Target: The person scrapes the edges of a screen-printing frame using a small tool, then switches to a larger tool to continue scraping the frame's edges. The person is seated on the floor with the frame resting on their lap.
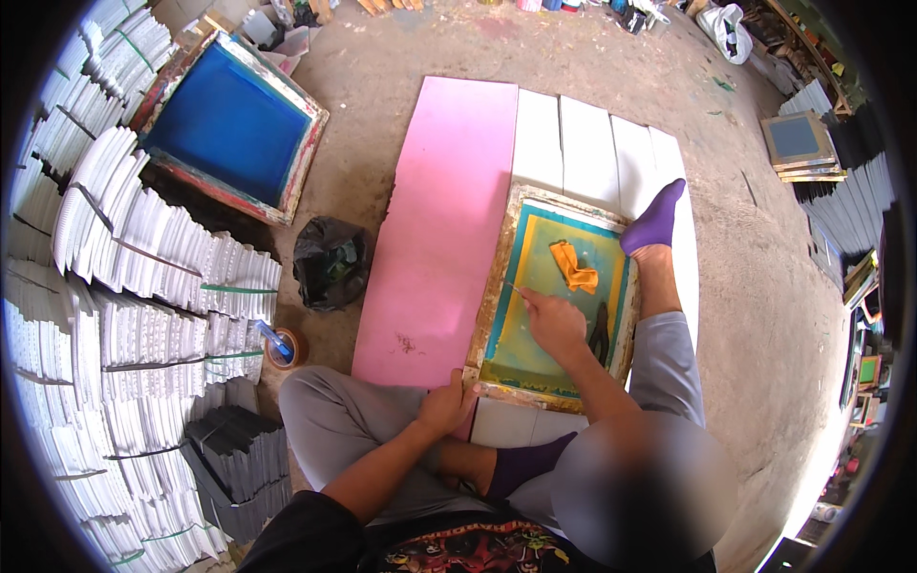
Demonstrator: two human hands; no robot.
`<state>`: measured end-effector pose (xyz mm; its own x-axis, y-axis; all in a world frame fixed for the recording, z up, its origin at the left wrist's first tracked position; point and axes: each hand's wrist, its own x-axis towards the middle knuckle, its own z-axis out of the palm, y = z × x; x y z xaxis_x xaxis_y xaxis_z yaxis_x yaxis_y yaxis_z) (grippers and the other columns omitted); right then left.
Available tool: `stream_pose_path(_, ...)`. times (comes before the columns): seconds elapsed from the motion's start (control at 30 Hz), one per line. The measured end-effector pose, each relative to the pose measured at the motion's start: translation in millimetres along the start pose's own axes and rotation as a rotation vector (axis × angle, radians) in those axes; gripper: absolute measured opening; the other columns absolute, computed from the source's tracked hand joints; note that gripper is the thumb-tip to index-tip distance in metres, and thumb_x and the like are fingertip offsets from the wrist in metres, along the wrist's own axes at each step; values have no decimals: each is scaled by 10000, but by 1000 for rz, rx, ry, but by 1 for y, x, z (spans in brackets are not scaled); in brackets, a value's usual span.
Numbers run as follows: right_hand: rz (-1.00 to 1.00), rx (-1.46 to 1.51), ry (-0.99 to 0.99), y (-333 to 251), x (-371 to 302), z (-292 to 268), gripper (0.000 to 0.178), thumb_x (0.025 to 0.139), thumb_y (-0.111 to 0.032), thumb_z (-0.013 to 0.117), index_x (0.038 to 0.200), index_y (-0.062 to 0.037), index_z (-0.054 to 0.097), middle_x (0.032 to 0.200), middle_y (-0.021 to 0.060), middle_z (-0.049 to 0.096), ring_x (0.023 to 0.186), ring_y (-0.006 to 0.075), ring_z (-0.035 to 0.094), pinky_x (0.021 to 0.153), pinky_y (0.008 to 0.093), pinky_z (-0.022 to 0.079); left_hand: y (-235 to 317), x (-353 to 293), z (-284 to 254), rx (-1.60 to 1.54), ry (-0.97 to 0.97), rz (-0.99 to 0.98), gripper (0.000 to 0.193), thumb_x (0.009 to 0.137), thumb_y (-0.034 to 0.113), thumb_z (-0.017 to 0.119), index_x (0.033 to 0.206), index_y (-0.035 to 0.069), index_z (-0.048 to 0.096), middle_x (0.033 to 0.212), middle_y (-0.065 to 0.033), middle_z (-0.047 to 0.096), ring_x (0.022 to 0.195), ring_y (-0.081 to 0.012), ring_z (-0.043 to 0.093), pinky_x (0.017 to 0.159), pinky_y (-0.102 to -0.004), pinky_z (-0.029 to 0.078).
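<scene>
A worn wooden screen-printing frame with teal and yellow-green mesh lies in front of me. My left hand grips its near left corner, fingers closed round the wood. Over the mesh, my right hand is closed in a pinch; a thin, light tip pokes out toward the frame's left side, too small to name. Beyond that hand a crumpled orange-yellow cloth rests on the mesh. Just right of it lies a dark hand tool, perhaps pliers, partly hidden by my wrist.
Pink board and white panels lie under the frame. My purple-socked foot touches its far right corner. Leftward are a blue screen, a black plastic bag, a tape roll and strapped white stacks.
</scene>
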<state>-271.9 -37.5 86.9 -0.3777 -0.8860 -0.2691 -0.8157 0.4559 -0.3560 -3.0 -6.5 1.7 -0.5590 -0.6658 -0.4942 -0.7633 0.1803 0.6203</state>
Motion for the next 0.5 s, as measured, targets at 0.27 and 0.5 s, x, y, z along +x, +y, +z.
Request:
stream_pose_path(0.27, -33, -288, -116, -24, 1, 1, 447, 977, -179, 508, 1414, -230, 590, 1015, 164, 703, 837, 375, 723, 680, 519, 577, -2, -3, 3, 1, 41, 27, 536, 1067, 513, 411, 1198, -7, 424, 811, -321, 677, 764, -536, 672, 668, -634, 517)
stream_pose_path(0.5, -131, -127, -103, -9, 13, -3, 458, 971, -141, 509, 1426, -122, 559, 949, 182, 683, 759, 373, 720, 626, 498, 575, 3, -1, 2, -21, 32, 19, 562, 1070, 532, 390, 1204, -14, 421, 819, -330, 674, 763, -543, 667, 669, -638, 509)
